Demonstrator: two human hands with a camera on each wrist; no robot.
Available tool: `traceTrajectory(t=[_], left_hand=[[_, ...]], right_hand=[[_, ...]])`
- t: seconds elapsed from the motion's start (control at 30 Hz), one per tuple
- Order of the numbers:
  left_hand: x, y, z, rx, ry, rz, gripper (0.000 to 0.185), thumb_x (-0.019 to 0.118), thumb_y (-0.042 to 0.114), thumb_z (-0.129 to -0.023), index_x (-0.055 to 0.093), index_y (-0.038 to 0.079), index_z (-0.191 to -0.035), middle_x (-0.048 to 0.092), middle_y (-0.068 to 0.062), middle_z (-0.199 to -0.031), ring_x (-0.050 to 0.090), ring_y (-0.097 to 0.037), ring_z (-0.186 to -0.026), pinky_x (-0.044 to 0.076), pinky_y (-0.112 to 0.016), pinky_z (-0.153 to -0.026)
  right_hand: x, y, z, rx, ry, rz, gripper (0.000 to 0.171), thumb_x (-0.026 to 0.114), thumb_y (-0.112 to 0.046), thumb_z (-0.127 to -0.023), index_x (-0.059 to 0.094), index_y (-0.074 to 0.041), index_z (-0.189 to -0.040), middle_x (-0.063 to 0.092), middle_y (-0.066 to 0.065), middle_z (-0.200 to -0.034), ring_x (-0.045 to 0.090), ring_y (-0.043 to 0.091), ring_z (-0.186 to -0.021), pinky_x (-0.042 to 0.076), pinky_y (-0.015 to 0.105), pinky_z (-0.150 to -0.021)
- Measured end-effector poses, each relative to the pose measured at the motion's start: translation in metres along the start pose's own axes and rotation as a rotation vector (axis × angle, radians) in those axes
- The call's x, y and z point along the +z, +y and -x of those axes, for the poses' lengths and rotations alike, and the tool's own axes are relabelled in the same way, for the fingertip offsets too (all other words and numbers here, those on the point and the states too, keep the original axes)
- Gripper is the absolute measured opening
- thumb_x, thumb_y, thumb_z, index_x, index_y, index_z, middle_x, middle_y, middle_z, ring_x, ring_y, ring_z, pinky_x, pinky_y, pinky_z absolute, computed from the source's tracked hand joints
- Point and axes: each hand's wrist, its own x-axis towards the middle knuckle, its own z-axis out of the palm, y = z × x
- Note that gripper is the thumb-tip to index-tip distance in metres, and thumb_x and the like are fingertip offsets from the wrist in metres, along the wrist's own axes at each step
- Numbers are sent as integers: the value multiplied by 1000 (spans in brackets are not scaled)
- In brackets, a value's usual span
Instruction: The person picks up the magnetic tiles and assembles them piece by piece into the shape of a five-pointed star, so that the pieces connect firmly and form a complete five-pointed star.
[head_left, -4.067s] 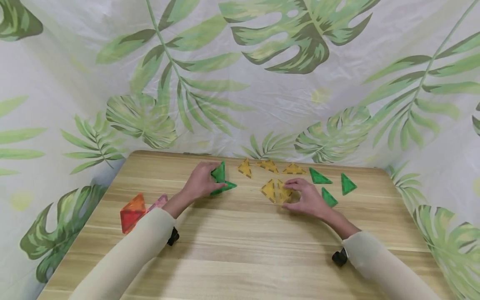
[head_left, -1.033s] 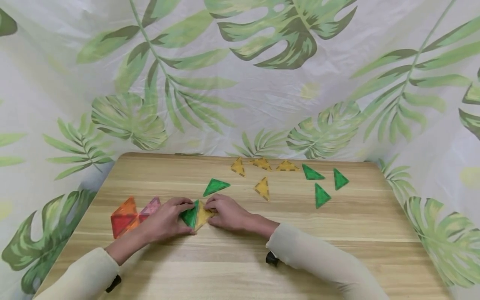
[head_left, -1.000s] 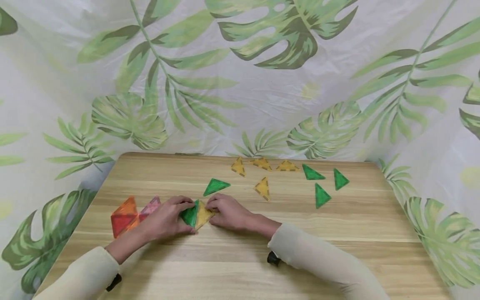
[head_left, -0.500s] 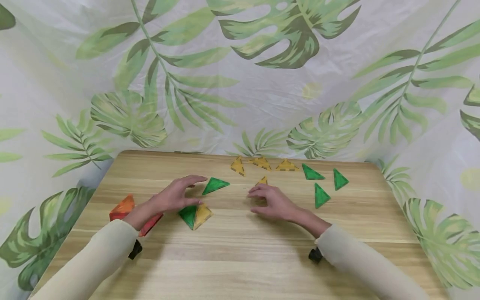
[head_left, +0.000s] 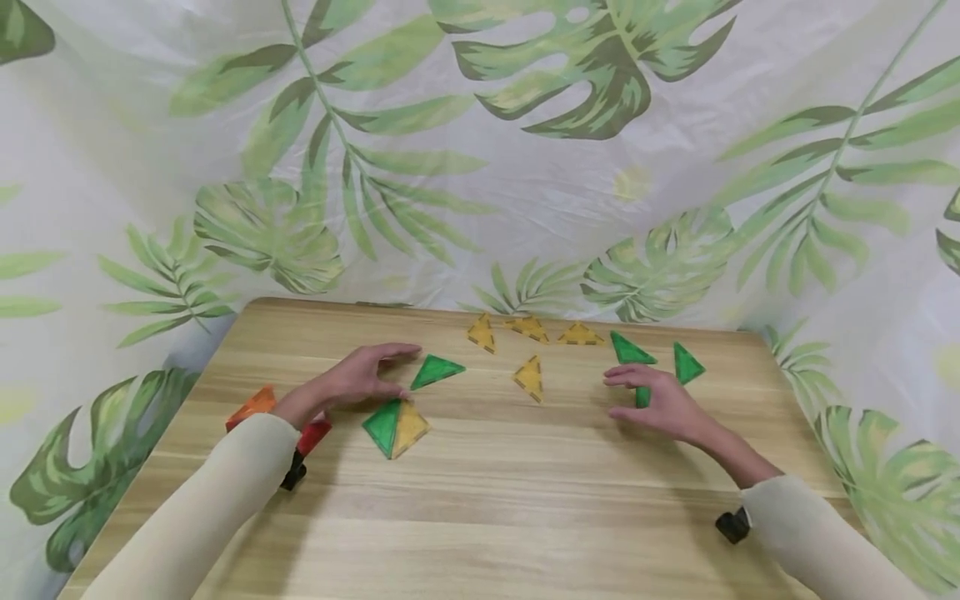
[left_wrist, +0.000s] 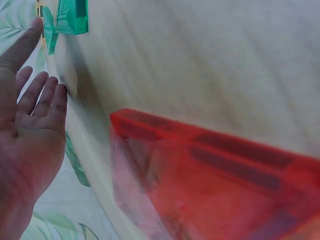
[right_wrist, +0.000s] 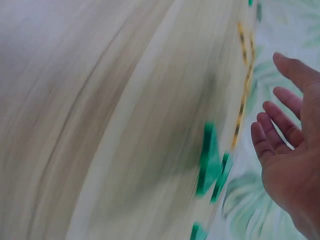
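My left hand, fingers spread and holding nothing, hovers left of a loose green triangular magnetic tile. Just below its thumb lies a square of two tiles edge to edge, a green triangle and a yellow triangle. On the right, my right hand reaches over the green triangles with thumb and fingers apart. It partly covers one green tile; another green tile lies behind its fingertips, and a third beyond its knuckles. In the right wrist view the palm is bare.
A yellow triangle lies mid-table, with three more yellow tiles along the back edge of the wooden table. Orange tiles and red ones sit at the left, partly behind the left forearm. A leaf-print cloth hangs behind.
Both hands brought a green and a yellow tile together, then let go of them. My left hand has lifted away toward the back; my right has swung right to the green tiles.
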Motion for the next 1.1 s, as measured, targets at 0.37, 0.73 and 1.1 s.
traceTrajectory(t=[0.37,0.73,1.1], left_hand=[[3,1,-13,-4,-38,-47,82,91,12,-84,51,3,-155,52,-16,-158,46,-38,-148,35,-55,-123],[0,5,-17,12,-78,-81,79,89,10,-87,51,4,-156,52,-17,-159,45,-38,-148,40,-55,-120],[-1,9,-22,28,-97,-105,74,88,10,-88,54,0,-153,53,-18,-157,46,-40,-147,39,-58,-120]], right_hand=[[-30,31,42,233,30,-58,60,90,-23,-87,68,-1,-138,59,21,-149,62,47,-127,52,64,-101],[-22,53,50,273,67,10,71,96,-30,-79,67,-3,-139,63,21,-144,58,42,-131,39,6,-97],[-5,51,44,180,89,89,74,100,-28,-72,70,0,-133,68,22,-136,61,45,-126,46,33,-104]])
